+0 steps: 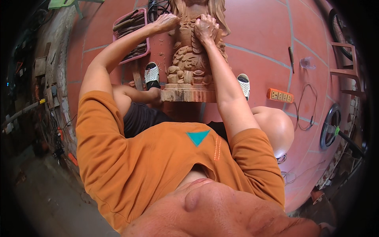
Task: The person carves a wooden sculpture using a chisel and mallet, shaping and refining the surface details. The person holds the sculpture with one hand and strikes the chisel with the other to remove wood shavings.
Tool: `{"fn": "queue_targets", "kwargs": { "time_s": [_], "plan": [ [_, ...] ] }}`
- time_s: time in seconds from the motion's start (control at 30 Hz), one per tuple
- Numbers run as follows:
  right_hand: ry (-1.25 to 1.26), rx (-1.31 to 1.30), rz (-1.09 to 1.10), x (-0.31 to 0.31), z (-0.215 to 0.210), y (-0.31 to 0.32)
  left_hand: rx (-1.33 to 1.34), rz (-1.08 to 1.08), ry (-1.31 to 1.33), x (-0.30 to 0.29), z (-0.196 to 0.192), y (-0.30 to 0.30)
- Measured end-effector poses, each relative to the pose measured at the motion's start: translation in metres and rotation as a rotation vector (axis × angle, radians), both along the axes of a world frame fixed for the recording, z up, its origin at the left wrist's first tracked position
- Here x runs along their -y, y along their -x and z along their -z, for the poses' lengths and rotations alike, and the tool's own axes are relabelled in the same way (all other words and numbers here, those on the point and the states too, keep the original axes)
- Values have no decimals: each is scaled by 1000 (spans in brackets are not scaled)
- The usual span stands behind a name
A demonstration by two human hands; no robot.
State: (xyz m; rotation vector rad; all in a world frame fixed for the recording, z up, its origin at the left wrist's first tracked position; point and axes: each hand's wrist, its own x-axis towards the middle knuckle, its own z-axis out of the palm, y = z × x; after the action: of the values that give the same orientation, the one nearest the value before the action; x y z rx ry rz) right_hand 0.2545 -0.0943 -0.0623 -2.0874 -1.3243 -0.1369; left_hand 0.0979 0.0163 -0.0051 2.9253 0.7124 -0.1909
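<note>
A carved wooden statue point(189, 59) lies between my legs, its flat sawn base point(187, 94) toward me. Leaves, coins and rounded shapes stand out in relief on it. My left hand point(167, 23) is closed at the left side of the carving, close to its edge. Over the right part of the carving, my right hand point(206, 28) rests with its fingers curled in. Whatever either hand may grip is hidden by the fingers. Both forearms reach forward from orange sleeves.
Left of the statue is a pink basket point(148, 45) full of long wooden-handled tools. On the tiled floor to the right are an orange power strip point(280, 96), a clear plastic cup point(308, 63), a dark slim tool point(291, 59) and a looped cable. A brown plastic chair point(343, 72) stands farther right.
</note>
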Motion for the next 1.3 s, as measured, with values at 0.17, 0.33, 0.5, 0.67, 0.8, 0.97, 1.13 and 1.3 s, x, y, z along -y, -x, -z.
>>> {"fn": "queue_targets", "kwargs": {
  "time_s": [0.17, 0.33, 0.5, 0.67, 0.8, 0.97, 1.13, 1.3],
  "plan": [
    [-6, 22, 30, 2, 2, 2, -204, 22, 137, -1, -15, -4],
    [5, 35, 46, -1, 2, -1, -167, -1, 142, -5, -27, -7],
    [-23, 46, 21, -1, 2, 2, -141, -71, 142, -16, -15, -10],
    [22, -19, -14, 3, 1, -1, 21, -27, 61, -5, -6, -19],
    [-13, 17, 1, -1, 2, 0, 123, 80, -54, -3, 18, -8],
    [-31, 45, 19, 1, 3, -1, -191, 63, 148, -10, -5, -11],
    [-42, 22, 5, 3, -1, -1, -97, -14, 118, -14, -20, -18],
    [-108, -57, 5, 0, 1, 3, 15, 3, 53, -9, 12, -10]
  ]
}}
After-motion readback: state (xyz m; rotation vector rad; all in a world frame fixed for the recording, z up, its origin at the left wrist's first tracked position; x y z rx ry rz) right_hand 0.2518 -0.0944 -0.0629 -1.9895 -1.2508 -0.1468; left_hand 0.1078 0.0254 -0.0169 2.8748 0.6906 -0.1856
